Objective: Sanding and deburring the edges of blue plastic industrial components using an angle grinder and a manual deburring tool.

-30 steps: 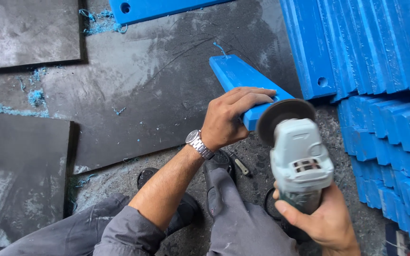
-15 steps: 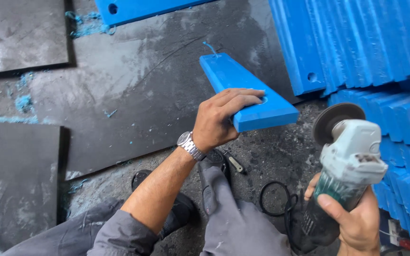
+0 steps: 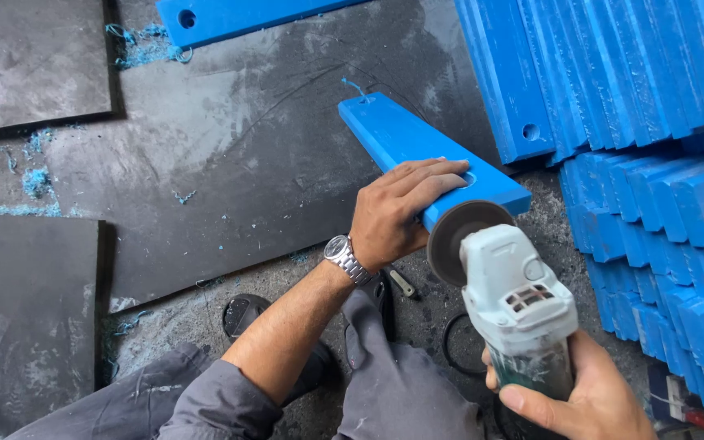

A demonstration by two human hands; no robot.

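— At the near end of the blue plastic bar [image 3: 417,151], what is each hand doing?

— Left hand [image 3: 397,212] is lying flat across the bar's near end, fingers closed over the top face and curling down its side, pressing it in place. Right hand [image 3: 584,399] is wrapping shut around the body of the angle grinder [image 3: 515,305], thumb lying along the housing.

— Where is the grinder sitting against the work?

— Its grey disc [image 3: 459,236] is standing just at the bar's near corner, beside the left fingertips. Whether it is touching the edge, I cannot tell. The bar is pointing away from the person, near end raised over the knee, far end reaching over the dark rubber mat [image 3: 230,163].

— Room to move?

— Tight on the right: a stack of blue bars [image 3: 613,73] is leaning close by, with more blue blocks [image 3: 678,236] piled below it. Open mat is lying to the left and beyond.

— Surfaces?

— The bar is showing smooth faces, square edges and a round hole at each end. The mat is looking matt and scuffed, with blue shavings [image 3: 38,179] scattered on it. Another blue bar [image 3: 238,16] is lying along the far edge. The grinder housing is looking pale grey and dusty. A metal wristwatch [image 3: 344,257] is sitting on the left wrist.
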